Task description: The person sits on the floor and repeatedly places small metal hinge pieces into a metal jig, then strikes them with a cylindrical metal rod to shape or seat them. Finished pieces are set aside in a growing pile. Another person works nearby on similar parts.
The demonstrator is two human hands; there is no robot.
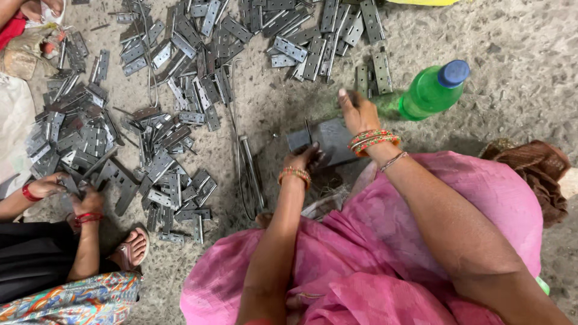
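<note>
A rough concrete floor (518,54) was seen from above, littered across its far and left parts with a wide scatter of grey metal hinges (180,72). Much of the near side was filled by the pink garment (385,253) of the seated person. A green plastic bottle (430,90) with a blue cap was lying on its side toward the far right, well apart from the work. A dark metal block (337,139) was set on the floor directly ahead of the person, its long axis running left to right, tilted slightly. The right hand (357,113) was rested on the block's far right edge, one finger raised toward two hinges (373,75) just beyond; whether anything was gripped could not be told. The left hand (303,159) was closed at the block's near left corner, nearer the thin upright piece (307,129) standing there; what it pinched was hidden. At the left edge, another person's hands (69,189) were closed on a hinge.
</note>
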